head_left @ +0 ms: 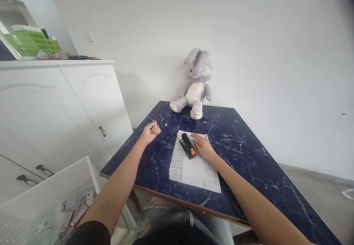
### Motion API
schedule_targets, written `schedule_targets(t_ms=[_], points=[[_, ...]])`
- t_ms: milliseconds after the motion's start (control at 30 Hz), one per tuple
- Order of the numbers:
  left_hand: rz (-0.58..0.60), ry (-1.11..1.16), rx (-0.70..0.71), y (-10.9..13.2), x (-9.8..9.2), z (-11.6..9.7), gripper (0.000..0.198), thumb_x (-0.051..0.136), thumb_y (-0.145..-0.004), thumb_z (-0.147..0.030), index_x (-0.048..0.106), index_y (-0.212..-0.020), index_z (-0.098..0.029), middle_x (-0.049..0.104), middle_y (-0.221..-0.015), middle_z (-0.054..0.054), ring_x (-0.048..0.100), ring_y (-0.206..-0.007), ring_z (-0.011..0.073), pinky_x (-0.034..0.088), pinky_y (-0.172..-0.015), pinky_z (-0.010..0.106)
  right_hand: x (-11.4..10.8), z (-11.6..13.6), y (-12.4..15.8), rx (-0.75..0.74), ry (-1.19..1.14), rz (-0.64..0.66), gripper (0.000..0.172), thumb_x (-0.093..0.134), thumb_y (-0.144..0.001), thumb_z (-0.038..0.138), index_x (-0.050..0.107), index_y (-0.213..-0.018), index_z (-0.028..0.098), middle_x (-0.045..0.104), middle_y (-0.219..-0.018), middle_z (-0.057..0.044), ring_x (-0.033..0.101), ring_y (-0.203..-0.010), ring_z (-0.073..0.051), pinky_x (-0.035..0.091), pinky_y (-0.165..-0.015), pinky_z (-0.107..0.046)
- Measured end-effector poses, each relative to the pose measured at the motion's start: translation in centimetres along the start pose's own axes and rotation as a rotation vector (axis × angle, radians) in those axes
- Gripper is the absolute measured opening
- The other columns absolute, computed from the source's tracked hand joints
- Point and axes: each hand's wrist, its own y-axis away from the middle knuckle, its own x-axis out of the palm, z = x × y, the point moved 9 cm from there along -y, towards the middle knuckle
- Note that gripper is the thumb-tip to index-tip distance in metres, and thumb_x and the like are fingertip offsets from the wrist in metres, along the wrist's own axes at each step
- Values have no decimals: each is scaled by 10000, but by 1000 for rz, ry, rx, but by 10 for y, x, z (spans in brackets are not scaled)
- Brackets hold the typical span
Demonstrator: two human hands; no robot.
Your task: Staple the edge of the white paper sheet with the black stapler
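A black stapler (188, 146) with an orange patch at its near end lies on a printed sheet of paper (193, 175). Just right of the stapler, my right hand (204, 146) rests on the sheet, fingers stretched out and apart, holding nothing. My left hand (150, 132) is curled closed over the left part of the table. Whatever is inside its fingers, if anything, is hidden. A small pale piece (166, 125) lies on the table just right of that hand; its kind is too small to tell.
A grey plush rabbit (195, 86) sits at the back of the dark blue marbled table (243, 156), near the wall. White cabinets (83, 90) stand at the left, with a green basket (35, 42) on top. A white perforated bin (47, 186) holding packages is at the lower left.
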Motion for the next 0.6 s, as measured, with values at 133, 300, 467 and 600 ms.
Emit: schedule_targets(t_ms=[133,300,467,600], points=[[-111,-143,-8,-18,35,33,337,589,-924,-388,558,-670,-168,453,-548,-25,443,-488,93,362,-516,232,-5,11,1,54,-361,172,395,608,-913,456,673,-1217,212,693,-1193,-91,655,-990,-224,526,-892,-388],[-155,-411,70,-31,56,74,442,532,-920,-559,695,-886,-150,718,-1002,119,660,-958,221,488,-858,332,13,22,16,85,-548,449,657,822,-720,474,637,-1264,154,703,-951,-59,616,-770,-171,502,-697,-299],[-139,-443,22,-27,49,92,605,459,-908,-690,730,-911,-149,734,-1089,154,657,-1075,271,454,-983,388,17,22,16,124,-570,459,634,823,-707,468,649,-1236,164,699,-966,-60,622,-817,-191,516,-721,-315],[-137,-369,-8,-24,49,89,684,420,-894,-747,734,-894,-139,745,-1063,166,668,-1070,287,456,-998,412,15,23,8,110,-446,272,581,753,-773,482,630,-1267,201,645,-1236,-111,620,-999,-240,532,-790,-349]])
